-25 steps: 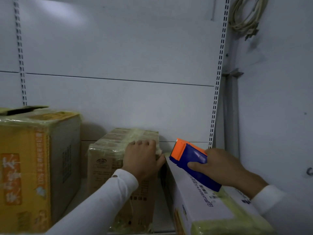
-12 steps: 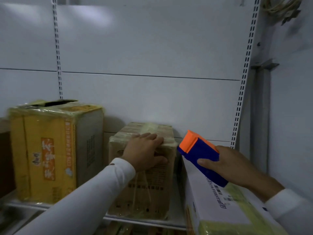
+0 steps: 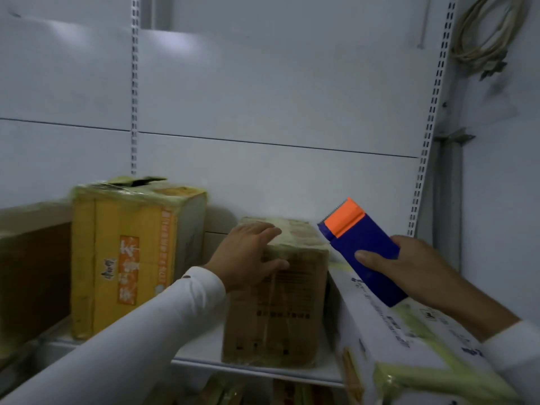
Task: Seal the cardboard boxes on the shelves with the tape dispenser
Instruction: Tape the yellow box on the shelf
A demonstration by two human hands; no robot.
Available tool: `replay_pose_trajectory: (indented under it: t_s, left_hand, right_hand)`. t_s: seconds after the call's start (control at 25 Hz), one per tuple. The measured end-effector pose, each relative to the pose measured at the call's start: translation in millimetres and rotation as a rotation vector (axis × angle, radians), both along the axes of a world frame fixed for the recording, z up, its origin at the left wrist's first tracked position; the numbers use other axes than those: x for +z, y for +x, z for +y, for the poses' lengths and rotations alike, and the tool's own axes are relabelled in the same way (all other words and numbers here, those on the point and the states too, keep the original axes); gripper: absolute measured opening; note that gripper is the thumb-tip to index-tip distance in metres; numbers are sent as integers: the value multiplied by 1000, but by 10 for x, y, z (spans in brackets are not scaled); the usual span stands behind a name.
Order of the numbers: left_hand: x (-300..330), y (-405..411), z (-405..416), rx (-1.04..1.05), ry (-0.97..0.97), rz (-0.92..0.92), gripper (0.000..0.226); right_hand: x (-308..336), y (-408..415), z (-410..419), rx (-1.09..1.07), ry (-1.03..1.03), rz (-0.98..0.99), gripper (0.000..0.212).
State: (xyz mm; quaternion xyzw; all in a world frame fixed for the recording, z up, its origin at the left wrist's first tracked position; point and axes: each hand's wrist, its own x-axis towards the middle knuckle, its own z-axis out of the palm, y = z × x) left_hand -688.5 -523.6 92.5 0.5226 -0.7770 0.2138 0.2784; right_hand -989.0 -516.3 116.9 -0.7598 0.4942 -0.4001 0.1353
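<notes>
White shelf [image 3: 204,350] carries yellow box [image 3: 125,258], brown box [image 3: 277,305], white box [image 3: 388,331], dark box [image 3: 32,276]

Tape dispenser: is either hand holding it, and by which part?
Yes. The right hand grips the tape dispenser by its blue body, away from the orange end. The left hand holds nothing, resting on the brown box.

My left hand [image 3: 248,255] rests on the brown box [image 3: 277,302], centre frame; my right hand [image 3: 409,267] grips the blue-orange tape dispenser [image 3: 362,249] above the white box [image 3: 409,340], lower right.

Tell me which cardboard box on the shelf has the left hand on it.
The small brown box in the middle: the left hand rests on its top front edge. The taller yellow box beside it and the white box under the tape dispenser go untouched by it.
</notes>
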Motion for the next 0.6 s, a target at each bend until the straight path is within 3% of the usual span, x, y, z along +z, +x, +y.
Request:
replay_pose_trajectory:
  t_s: [0.36, 0.6]
  left_hand:
    - [-58, 2232, 1082, 148, 63, -25, 65]
    - [44, 2919, 1146, 138, 32, -26, 65]
  right_hand:
    - [-144, 2239, 513, 268, 64, 10, 34]
    - [-136, 2982, 487, 341, 70, -48, 48]
